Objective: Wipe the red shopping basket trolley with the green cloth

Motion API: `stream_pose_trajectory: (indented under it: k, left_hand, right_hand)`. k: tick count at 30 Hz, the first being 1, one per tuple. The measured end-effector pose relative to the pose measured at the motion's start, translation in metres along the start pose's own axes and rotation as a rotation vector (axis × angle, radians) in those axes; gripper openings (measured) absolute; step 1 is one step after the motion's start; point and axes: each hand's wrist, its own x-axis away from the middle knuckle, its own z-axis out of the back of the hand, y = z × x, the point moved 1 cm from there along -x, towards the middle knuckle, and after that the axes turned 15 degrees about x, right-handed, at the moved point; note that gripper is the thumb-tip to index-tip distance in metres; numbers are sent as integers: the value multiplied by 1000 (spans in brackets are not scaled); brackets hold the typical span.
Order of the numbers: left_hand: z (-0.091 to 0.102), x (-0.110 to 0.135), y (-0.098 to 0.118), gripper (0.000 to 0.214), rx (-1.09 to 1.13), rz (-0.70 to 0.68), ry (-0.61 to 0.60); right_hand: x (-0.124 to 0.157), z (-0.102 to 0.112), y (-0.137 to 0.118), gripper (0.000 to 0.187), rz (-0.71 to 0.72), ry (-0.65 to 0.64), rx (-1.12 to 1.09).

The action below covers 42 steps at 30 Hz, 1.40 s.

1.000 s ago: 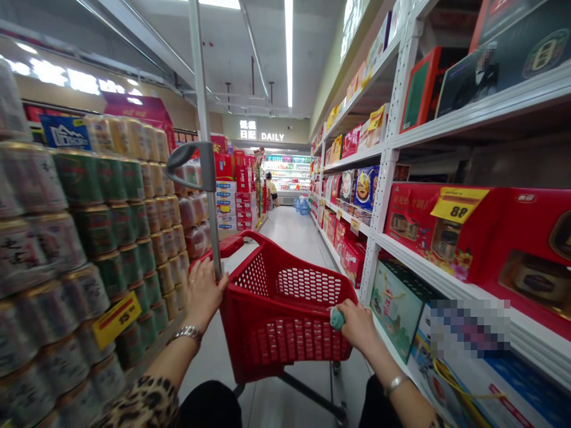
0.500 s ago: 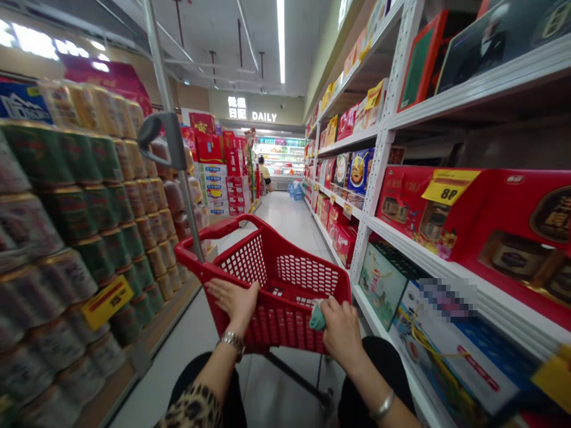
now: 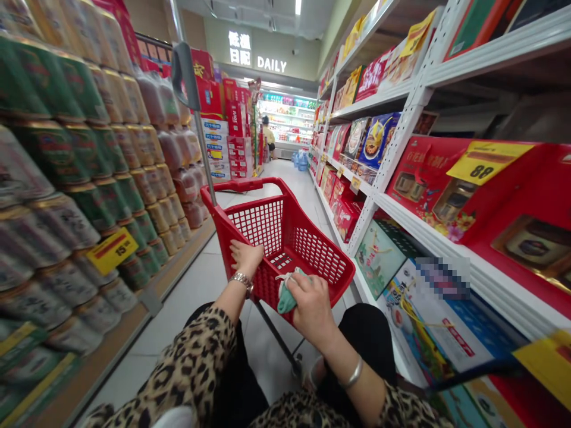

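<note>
A red plastic shopping cart [image 3: 289, 220] stands low in front of me, its basket bare inside. My left hand [image 3: 247, 259] rests against the cart's near side with fingers spread, a metal watch on its wrist. Bunched in my right hand [image 3: 310, 300] is a green cloth [image 3: 286, 298] with white strings at its top. That hand, with a silver bangle behind it, is close to the cart's near rim; whether it touches the rim I cannot tell. A metal pole with a grey handle [image 3: 186, 74] rises from the cart's left corner.
Stacked can packs [image 3: 107, 148] line the aisle's left. White shelving [image 3: 401, 134] with red gift boxes [image 3: 450, 184] runs along the right. Further ahead are stacked cartons [image 3: 216, 145], blue water bottles [image 3: 301, 160], a person [image 3: 269, 137] and a lit fridge [image 3: 285, 116].
My right hand has moved left along the cart's near side with the green cloth. The view has tilted down, and the cart's basket is turned somewhat. My left hand stays on the cart.
</note>
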Motion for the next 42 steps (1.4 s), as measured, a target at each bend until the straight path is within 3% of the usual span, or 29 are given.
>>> stream_pose_trajectory:
  k: [5, 9, 16, 21, 24, 28, 33, 37, 42]
  left_hand:
    - [-14, 3, -12, 98, -2, -10, -54]
    - [-16, -5, -9, 87, -36, -22, -86]
    - [-24, 2, 5, 70, -104, 21, -102]
    - [-22, 8, 14, 55, -99, 15, -112]
    - [-23, 22, 12, 73, -80, 4, -112]
    - [-36, 60, -5, 112, -60, -29, -183]
    - [-50, 100, -31, 107, 45, 2, -241]
    - [-55, 103, -37, 106, 75, -22, -299]
    - [-60, 81, -38, 105, 26, -62, -318]
  right_hand:
    - [6, 3, -8, 40, 88, -7, 16]
    - [17, 7, -3, 41, 105, 1, 10]
    - [53, 2, 15, 46, 169, 209, -1]
    - [76, -1, 38, 48, 176, 265, -15]
    - [78, -5, 49, 49, 173, 265, -102]
    - [70, -10, 54, 50, 153, 269, -234]
    - [64, -18, 52, 41, 127, 289, -212]
    - [59, -26, 48, 41, 105, 324, -176]
    - [47, -32, 43, 38, 137, 328, -74]
